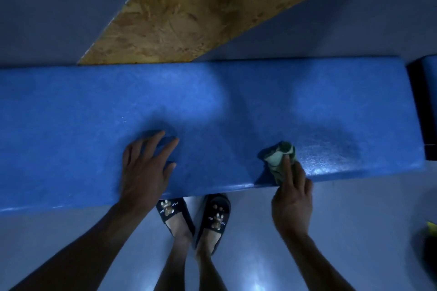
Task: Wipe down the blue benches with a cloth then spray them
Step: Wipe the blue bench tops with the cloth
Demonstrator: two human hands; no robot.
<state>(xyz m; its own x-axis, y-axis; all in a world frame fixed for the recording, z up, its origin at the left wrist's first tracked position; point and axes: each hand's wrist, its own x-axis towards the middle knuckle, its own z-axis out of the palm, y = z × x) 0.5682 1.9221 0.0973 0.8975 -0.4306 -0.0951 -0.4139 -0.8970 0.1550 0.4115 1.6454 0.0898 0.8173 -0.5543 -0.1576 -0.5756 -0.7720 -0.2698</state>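
Observation:
A long blue bench (212, 92) runs across the view in front of me. My left hand (144, 170) rests flat on its near part with the fingers spread. My right hand (292, 198) grips a crumpled green and white cloth (279, 158) and holds it against the bench top near the front edge. A wet, shiny patch lies on the bench just right of the cloth. A second blue bench (430, 82) begins at the far right, across a dark gap.
A slanted wooden board (189, 12) stands behind the bench against a grey wall. My feet in dark slippers (194, 215) stand on the grey floor under the bench edge. A dark and yellow object (430, 238) sits on the floor at the right edge.

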